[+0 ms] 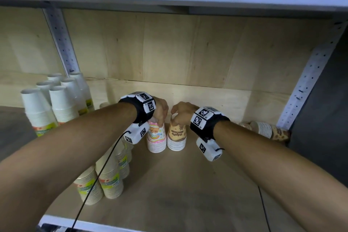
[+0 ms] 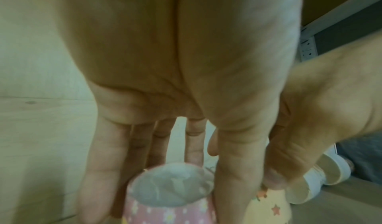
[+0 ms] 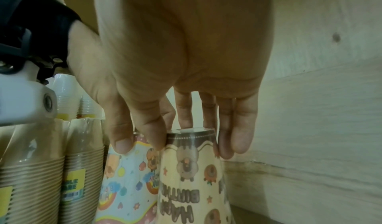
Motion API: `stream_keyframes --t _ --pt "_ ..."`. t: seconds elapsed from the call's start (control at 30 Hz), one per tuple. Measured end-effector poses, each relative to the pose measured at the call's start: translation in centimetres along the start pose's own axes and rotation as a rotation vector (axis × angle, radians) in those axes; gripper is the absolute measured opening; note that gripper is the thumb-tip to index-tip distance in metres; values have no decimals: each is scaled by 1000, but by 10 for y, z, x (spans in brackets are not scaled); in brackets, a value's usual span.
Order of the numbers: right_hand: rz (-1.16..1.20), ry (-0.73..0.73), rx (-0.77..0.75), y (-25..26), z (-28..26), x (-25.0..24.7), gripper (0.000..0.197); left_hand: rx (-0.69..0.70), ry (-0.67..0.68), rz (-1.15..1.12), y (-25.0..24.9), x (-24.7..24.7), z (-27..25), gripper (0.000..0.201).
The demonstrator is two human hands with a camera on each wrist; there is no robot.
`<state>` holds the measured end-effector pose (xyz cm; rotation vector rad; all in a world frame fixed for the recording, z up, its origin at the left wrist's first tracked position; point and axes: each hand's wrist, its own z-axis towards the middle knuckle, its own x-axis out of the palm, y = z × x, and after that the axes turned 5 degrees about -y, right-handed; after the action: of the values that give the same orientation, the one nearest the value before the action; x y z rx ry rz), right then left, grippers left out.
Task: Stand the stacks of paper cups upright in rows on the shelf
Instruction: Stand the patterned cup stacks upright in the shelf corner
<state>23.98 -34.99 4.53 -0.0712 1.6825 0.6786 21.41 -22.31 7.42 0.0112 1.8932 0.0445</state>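
Stood upside down, side by side at mid-shelf (image 1: 188, 184): pink cup stack (image 1: 156, 138), top grasped from above by left hand (image 1: 160, 108); brown birthday cup stack (image 1: 177, 137), top grasped likewise by right hand (image 1: 183, 112); hands nearly touching.

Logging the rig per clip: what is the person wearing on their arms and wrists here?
Forearms are bare, no sleeves. Each wrist carries a black strap topped with white blocks printed with black-and-white square tags. A white camera housing, also tagged, hangs below the left wrist and the right wrist, each trailing a thin black cable. No gloves or rings show.
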Motion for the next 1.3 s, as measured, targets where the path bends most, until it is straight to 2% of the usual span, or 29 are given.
stream_keyframes --t 0.13,0.27,0.53,0.7,0.83,0.97,1.03,1.13,1.3 --pt "47 31 -2 -5 3 -1 59 21 -38 17 0 -5 0 42" --pt "157 -22 73 -21 6 -11 66 43 -129 -61 5 -18 8 30" --pt "63 -121 149 -85 -12 -48 59 159 -310 -133 -33 -39 34 21" --pt "66 -189 274 -153 -38 -63 70 279 -331 -135 -78 -43 49 26" --pt "58 -267 392 -208 -58 -63 88 394 -309 -143 -123 -33 66 38" --pt "11 -245 480 -245 -77 -59 99 474 -274 -181 -161 -14 76 50" --pt "0 -258 519 -270 -78 -56 92 508 -267 -176 -182 -5 84 55" --pt "-36 -282 524 -295 -79 -52 66 546 -294 -174 -207 9 99 58" --pt "-6 -300 573 -301 -87 -45 71 550 -358 -108 -234 34 121 50"
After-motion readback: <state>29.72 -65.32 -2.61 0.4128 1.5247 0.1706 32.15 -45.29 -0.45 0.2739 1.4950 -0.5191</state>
